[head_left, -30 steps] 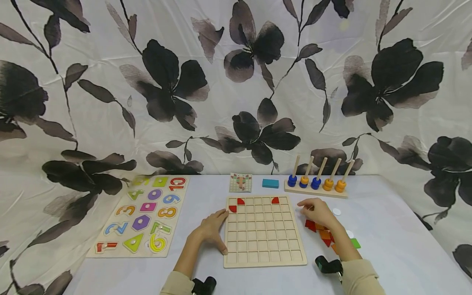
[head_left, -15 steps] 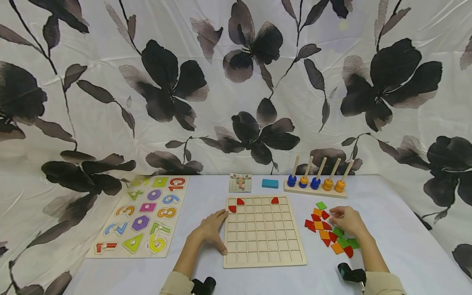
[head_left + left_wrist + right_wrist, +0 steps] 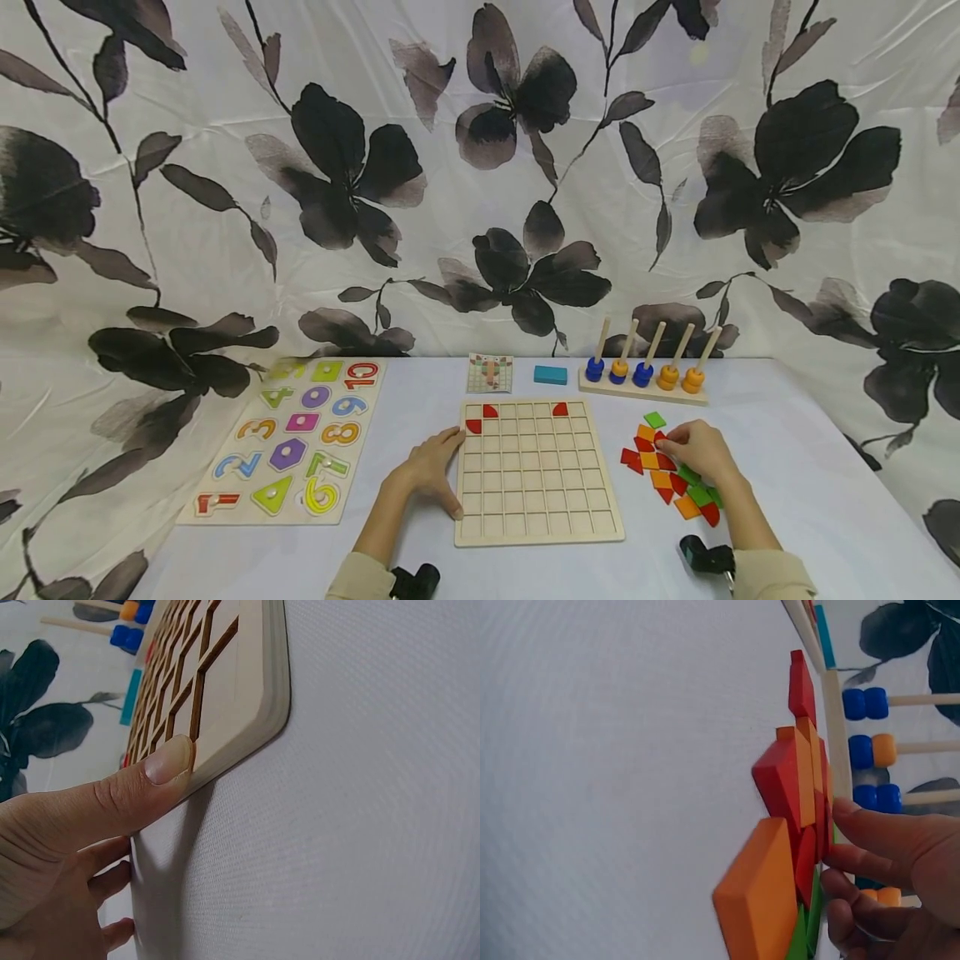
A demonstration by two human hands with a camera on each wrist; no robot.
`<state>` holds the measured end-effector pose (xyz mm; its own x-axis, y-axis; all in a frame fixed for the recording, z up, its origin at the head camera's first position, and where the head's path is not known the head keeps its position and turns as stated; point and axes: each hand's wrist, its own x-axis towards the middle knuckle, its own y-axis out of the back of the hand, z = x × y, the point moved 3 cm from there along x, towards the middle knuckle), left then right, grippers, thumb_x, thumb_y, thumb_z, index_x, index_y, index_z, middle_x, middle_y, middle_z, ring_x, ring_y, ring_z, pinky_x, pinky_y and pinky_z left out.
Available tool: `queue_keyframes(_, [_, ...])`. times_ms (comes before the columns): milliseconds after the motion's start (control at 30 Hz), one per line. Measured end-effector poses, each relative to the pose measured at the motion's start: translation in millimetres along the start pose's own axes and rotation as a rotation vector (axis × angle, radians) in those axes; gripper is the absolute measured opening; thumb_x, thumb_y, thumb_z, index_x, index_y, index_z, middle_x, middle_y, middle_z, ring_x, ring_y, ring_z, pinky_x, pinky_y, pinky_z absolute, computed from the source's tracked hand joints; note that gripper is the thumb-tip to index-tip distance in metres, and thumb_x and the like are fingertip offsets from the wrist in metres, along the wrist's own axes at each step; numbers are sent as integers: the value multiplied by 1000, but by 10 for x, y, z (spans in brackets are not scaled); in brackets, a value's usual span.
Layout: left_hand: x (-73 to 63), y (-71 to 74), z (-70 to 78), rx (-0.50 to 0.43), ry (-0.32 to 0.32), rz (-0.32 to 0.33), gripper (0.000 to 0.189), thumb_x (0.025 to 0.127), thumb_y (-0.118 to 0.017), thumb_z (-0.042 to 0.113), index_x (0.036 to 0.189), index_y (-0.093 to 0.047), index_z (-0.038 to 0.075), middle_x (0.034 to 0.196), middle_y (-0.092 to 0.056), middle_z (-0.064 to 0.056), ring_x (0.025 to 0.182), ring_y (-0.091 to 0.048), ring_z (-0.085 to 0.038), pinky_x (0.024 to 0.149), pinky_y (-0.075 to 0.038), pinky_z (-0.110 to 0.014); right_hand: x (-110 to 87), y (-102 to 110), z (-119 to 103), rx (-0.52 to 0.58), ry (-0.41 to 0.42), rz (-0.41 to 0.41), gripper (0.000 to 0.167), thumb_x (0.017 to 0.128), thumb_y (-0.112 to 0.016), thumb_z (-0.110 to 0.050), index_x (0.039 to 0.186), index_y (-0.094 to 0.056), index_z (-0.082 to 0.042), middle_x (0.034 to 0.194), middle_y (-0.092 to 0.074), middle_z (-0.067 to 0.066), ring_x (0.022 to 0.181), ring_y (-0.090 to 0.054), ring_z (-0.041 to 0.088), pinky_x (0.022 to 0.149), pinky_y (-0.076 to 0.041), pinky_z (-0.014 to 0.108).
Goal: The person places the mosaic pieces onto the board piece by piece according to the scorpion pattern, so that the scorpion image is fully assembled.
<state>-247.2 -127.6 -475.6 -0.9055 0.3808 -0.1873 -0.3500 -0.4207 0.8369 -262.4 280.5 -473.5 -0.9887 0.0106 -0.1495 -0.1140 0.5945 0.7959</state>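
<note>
Board of pale wood, square and gridded (image 3: 538, 477), lies flat on the white-covered table (image 3: 525, 577), about midway between its left and right edges. Your left hand (image 3: 429, 468) is spread wide along the board's left edge: foremost fingertips touching toward the far left corner, thumb against the edge near the near left corner.

Three red quarter-circle pieces sit in grid cells, two near the board's far left corner (one of them (image 3: 490, 411)), one near its far right corner.

Your right hand (image 3: 701, 452) is over a loose scatter of flat pieces between the board and the table's right edge. Thumb and index finger stand narrow, close together at a red piece (image 3: 660, 436); whether they pinch it or only touch it, I cannot tell, since the right wrist view sees the pieces edge-on. About it lie more red pieces, orange squares (image 3: 686, 507) and green diamond-shaped pieces (image 3: 655, 419), some overlapped by your hand.

By the table's far edge, left to right: a small patterned paper card (image 3: 491, 373), a blue rectangular block (image 3: 551, 375), a wooden peg stand (image 3: 637, 392) carrying blue and orange beads. Toward the table's left edge: a pale number-and-shape board (image 3: 247, 512).
</note>
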Motion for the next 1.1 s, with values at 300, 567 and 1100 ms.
queue_keyframes(300, [-3, 5, 9, 6, 11, -5, 110, 47, -94, 24, 140, -39, -2, 147, -33, -20, 133, -31, -41, 103, -27, -64, 52, 0, -26, 38, -39, 1, 30, 82, -71, -16, 95, -65, 11, 81, -64, 15, 70, -50, 22, 63, -51, 29])
queue_keyframes(567, [-3, 5, 6, 4, 9, 4, 112, 46, -94, 24, 140, -38, -2, 147, -33, -20, 133, -32, -42, 104, -27, -63, 76, -11, -43, 140, -43, -45, 23, 80, -70, -6, 92, -58, 8, 77, -59, 10, 68, -50, 20, 61, -50, 25])
queue_keyframes(1100, [-6, 10, 13, -1, 7, -4, 112, 46, -94, 23, 140, -38, -3, 147, -33, -20, 133, -31, -42, 104, -27, -63, 111, -68, -129, 160, 129, 52, 22, 90, -55, -4, 108, -57, 8, 94, -61, 18, 82, -58, 26, 72, -56, 35])
